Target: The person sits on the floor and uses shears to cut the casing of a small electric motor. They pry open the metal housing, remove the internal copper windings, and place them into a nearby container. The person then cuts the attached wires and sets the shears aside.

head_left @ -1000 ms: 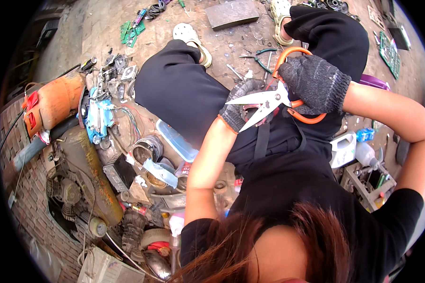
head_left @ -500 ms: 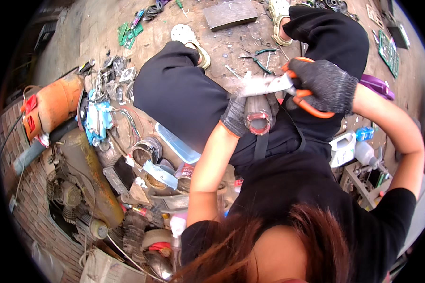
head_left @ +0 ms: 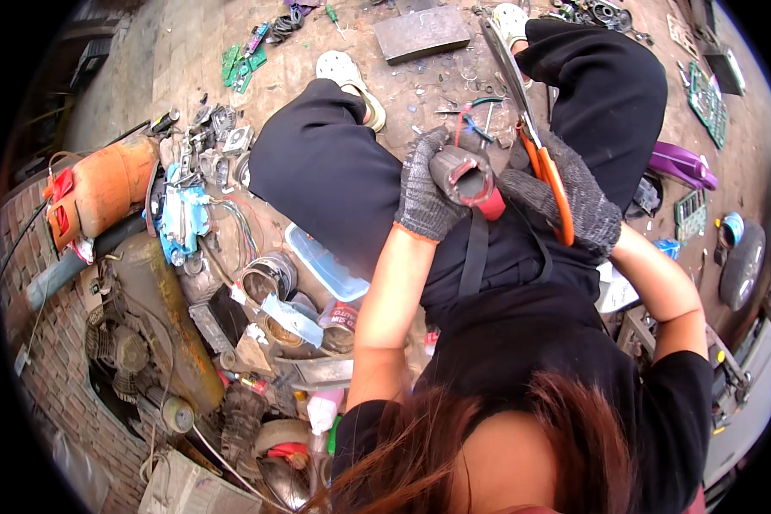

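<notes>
My left hand (head_left: 424, 190), in a dark grey knit glove with an orange cuff, is closed around a thick dark hollow tube (head_left: 454, 164). The tube's open end, with a reddish rim, faces up toward me. Orange-handled scissors (head_left: 550, 176) are gripped in my gloved right hand (head_left: 574, 193), their long blades pointing away from me. The fingers of that hand are close to the tube's right side; whether they touch it is hard to tell. Beneath the tube's end, a red piece (head_left: 492, 205) shows, its kind unclear.
Pliers with dark green handles (head_left: 480, 102) lie on the littered floor beyond my hands, before a metal block (head_left: 421, 34). To my left are an orange gas cylinder (head_left: 107, 184), a clear plastic tray (head_left: 321, 261) and open cans (head_left: 268, 276). A purple object (head_left: 681, 164) lies right.
The scissors have swung from lying across the tube's top to pointing away from me, off the tube. My right hand came nearer and lower; the tube has tilted slightly.
</notes>
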Motion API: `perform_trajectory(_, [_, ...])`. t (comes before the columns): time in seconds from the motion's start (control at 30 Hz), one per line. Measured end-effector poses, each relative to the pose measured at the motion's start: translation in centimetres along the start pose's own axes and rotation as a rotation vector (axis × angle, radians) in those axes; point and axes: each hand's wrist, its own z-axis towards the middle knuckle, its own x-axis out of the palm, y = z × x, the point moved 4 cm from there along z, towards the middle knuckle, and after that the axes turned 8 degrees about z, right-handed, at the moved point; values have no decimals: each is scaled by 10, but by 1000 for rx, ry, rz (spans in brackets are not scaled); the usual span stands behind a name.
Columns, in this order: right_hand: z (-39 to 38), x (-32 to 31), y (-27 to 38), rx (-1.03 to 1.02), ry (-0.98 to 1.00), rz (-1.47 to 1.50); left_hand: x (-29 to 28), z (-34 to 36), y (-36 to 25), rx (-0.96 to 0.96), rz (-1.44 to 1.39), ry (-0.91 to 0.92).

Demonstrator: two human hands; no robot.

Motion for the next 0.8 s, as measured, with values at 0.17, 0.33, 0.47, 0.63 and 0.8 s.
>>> perform_trajectory(0.17, [4, 1, -17, -114, -144, 88, -6, 4, -6, 179, 55, -140])
perform_trajectory(0.33, [7, -1, -18, -107, -196, -37, 4, -6, -12, 281, 207, -106])
perform_trajectory(0.47, [11, -1, -27, -56, -216, 14, 5, -10, -14, 413, 284, -64])
perform_trajectory(0.63, [13, -1, -28, -155, -303, -121, 5, -12, -20, 539, 386, -64])
perform_trajectory(0.8, [20, -5, -43, -180, -264, -22, 7, -13, -23, 722, 509, -115])
